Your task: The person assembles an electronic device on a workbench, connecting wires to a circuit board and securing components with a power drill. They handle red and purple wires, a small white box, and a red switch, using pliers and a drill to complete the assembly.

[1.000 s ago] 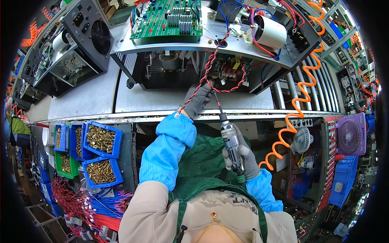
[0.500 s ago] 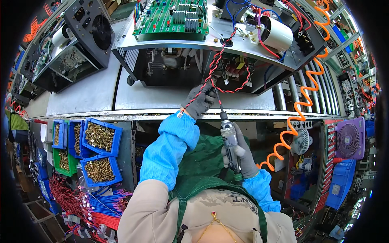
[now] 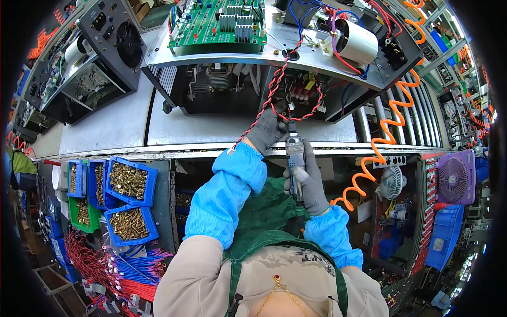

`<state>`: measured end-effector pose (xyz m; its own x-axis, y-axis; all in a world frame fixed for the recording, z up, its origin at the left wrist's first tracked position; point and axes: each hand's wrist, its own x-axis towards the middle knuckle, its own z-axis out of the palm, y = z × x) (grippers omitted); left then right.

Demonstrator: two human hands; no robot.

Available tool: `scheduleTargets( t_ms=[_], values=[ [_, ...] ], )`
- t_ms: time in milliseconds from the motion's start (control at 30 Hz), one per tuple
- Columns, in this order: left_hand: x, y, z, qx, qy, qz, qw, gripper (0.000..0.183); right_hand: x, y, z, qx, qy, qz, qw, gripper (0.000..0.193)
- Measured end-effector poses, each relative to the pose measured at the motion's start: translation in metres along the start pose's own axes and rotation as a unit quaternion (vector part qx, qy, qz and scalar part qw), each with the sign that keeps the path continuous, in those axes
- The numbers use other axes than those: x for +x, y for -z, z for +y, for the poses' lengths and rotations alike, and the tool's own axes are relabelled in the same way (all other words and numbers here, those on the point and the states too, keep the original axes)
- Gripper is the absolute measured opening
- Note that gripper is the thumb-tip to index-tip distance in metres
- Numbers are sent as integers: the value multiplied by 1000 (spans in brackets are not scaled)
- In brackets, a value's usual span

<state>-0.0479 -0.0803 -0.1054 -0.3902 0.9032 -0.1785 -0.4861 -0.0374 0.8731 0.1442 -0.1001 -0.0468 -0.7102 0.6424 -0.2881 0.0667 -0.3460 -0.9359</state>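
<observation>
Grey workbench (image 3: 105, 127) stretches bare from the far left up to the open-sided metal chassis (image 3: 222, 90), while blue bins of brass screws (image 3: 129, 182) hang below its front edge. Just right of that bare stretch, the gloved left hand (image 3: 266, 132) curls its fingers around the twisted red-and-black wire (image 3: 274, 95) at the chassis opening, with the green circuit board (image 3: 219, 26) above. Beside it the right hand (image 3: 309, 182) grips the powered screwdriver (image 3: 294, 153) fully closed, tip touching the left fingers; the orange coiled hose (image 3: 380, 142) crowds the right.
</observation>
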Motion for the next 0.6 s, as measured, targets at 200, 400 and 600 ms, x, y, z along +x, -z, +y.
scheduleTargets(
  t_ms=[200,400,600],
  values=[
    [20,10,-14,-89,33,-24,995,9,2,7,4,13,9,-15,1000,80],
    [9,-10,5,-192,89,-22,977,4,7,9,4,23,17,-10,1000,78],
    [23,24,-21,203,-136,-83,966,24,-1,-14,-7,149,-12,-38,988,75]
  ],
)
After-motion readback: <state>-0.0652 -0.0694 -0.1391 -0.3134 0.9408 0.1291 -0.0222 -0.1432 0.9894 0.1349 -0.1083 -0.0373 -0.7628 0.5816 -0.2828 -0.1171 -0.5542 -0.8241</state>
